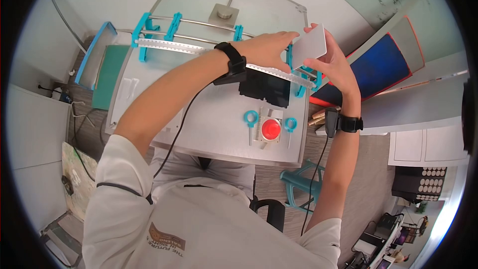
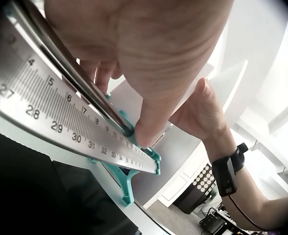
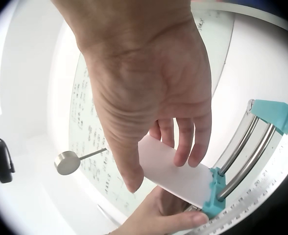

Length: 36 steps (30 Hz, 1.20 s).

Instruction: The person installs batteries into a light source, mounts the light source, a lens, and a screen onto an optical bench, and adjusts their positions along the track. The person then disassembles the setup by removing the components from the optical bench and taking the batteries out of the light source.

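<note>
The rack (image 1: 224, 45) stands across the far part of the table (image 1: 214, 129). Both hands meet at the rack's right end: the left hand (image 1: 266, 50) on it, the right hand (image 1: 331, 62) just right, holding a card (image 1: 308, 46) above it. Nearer than the rack sits a button (image 1: 271, 128) between two pins (image 1: 250, 118)
</note>
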Each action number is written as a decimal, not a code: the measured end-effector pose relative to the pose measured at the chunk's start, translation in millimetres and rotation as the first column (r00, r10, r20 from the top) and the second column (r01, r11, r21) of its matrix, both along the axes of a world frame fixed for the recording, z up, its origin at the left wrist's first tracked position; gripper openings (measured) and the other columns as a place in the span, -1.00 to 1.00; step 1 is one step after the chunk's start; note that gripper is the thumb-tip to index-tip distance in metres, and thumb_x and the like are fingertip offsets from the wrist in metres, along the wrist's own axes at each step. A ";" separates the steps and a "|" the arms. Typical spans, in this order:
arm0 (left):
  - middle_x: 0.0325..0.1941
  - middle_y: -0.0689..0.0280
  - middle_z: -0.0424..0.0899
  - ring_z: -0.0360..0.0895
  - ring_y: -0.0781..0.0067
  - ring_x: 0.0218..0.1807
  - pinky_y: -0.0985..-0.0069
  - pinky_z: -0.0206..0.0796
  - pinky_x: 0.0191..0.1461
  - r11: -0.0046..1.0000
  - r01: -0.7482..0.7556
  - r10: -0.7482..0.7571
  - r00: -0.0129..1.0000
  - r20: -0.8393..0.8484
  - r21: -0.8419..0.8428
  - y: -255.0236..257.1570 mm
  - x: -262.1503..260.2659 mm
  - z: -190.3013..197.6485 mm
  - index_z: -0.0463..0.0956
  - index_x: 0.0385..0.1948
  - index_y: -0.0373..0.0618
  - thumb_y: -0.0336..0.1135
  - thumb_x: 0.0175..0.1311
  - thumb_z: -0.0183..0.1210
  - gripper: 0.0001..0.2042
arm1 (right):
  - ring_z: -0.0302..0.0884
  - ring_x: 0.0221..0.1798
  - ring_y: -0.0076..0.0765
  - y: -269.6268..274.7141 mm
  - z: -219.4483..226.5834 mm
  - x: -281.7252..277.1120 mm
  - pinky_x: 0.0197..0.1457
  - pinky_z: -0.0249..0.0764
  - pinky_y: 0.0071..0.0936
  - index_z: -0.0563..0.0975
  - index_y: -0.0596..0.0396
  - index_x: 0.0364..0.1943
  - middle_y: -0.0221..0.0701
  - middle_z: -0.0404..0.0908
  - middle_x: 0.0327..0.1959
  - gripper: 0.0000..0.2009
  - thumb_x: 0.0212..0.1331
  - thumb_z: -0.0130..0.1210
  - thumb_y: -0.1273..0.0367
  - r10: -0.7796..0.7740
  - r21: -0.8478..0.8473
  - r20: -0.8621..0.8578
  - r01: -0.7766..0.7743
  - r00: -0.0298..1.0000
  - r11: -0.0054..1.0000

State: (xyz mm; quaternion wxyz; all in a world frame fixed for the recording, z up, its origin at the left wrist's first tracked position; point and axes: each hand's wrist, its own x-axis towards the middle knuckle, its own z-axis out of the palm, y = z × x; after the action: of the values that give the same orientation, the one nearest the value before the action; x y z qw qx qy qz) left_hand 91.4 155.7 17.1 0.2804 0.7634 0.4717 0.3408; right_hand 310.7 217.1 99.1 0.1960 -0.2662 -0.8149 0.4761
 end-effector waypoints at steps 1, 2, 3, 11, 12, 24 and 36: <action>0.41 -0.13 0.38 0.40 -0.03 0.44 0.20 0.30 0.49 1.000 -0.006 0.005 1.000 -0.020 -0.006 0.3 0.1 0.7 0.07 0.50 -0.23 -0.23 0.10 0.50 -0.05 | 0.31 0.50 -0.17 -0.2 0.1 -0.2 0.41 0.50 -0.22 0.18 0.18 0.51 -0.20 0.31 0.50 -0.07 0.04 0.49 0.35 0.000 0.000 0.001 0.000 1.000 1.000; 0.41 -0.13 0.39 0.41 -0.03 0.43 0.20 0.30 0.48 1.000 -0.011 0.010 0.999 -0.040 -0.012 0.4 0.2 1.5 0.08 0.50 -0.23 -0.21 0.10 0.50 -0.05 | 0.32 0.49 -0.18 -0.3 0.8 -0.5 0.41 0.50 -0.22 0.18 0.18 0.51 -0.20 0.31 0.50 -0.06 0.04 0.49 0.36 0.004 0.007 0.010 -0.004 1.000 1.000; 0.41 -0.13 0.39 0.41 -0.03 0.43 0.20 0.30 0.48 1.000 -0.010 0.010 0.999 -0.040 -0.011 0.7 0.0 1.5 0.08 0.50 -0.23 -0.21 0.10 0.50 -0.05 | 0.32 0.49 -0.18 -0.1 1.4 -0.7 0.41 0.50 -0.22 0.17 0.18 0.52 -0.20 0.31 0.50 -0.06 0.04 0.49 0.36 0.008 0.014 0.019 -0.008 1.000 1.000; 0.44 -0.04 0.32 0.36 -0.02 0.44 0.21 0.28 0.46 0.977 -0.005 0.017 0.998 -0.056 0.212 -23.3 -20.5 20.4 0.13 0.48 -0.23 -0.06 0.23 0.40 -0.14 | 0.43 0.34 -0.28 -1.9 1.2 20.2 0.28 0.54 -0.31 0.15 0.10 0.55 -0.24 0.33 0.47 -0.10 0.14 0.43 0.30 -0.025 0.146 -0.084 0.037 0.996 0.989; 0.37 0.08 0.41 0.44 0.08 0.34 0.27 0.41 0.28 0.900 -0.031 0.070 0.995 -0.075 0.434 -19.8 -31.8 11.4 0.29 0.40 -0.15 -0.08 0.29 0.36 -0.30 | 0.47 0.27 -0.32 -6.4 6.9 27.3 0.22 0.54 -0.35 0.15 0.08 0.56 -0.26 0.34 0.46 -0.12 0.18 0.39 0.28 -0.078 0.156 -0.163 0.104 0.984 0.982; -0.26 0.26 0.70 0.61 0.42 -0.31 0.50 0.40 -0.26 0.947 -0.296 0.264 0.940 -0.217 -0.127 -238.7 -118.0 37.2 0.65 -0.15 -0.18 -0.39 0.27 0.34 -0.83 | 0.62 -0.07 -0.24 -148.6 -61.9 -21.4 -0.10 0.60 -0.28 0.64 0.11 -0.16 -0.32 0.67 -0.25 -0.77 0.13 0.32 0.34 -0.058 0.605 0.461 -0.266 0.885 0.750; -0.25 0.25 0.74 0.64 0.47 -0.28 0.55 0.43 -0.23 0.944 -0.223 0.212 0.975 -0.071 -0.243 -252.2 -110.0 6.5 0.68 -0.12 -0.19 -0.42 0.29 0.33 -0.83 | 0.64 -0.08 -0.09 -141.9 -100.6 -40.8 -0.07 0.60 -0.19 0.61 0.17 -0.24 -0.21 0.66 -0.26 -0.68 0.02 0.35 0.23 -0.164 0.529 0.712 -0.368 0.682 0.765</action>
State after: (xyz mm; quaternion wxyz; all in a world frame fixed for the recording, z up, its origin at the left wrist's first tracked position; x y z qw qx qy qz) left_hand -18.7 -96.5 23.6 0.3246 0.6724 0.5983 0.2907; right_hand 269.9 75.2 -1.5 -0.0925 -0.2998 -0.9488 0.0377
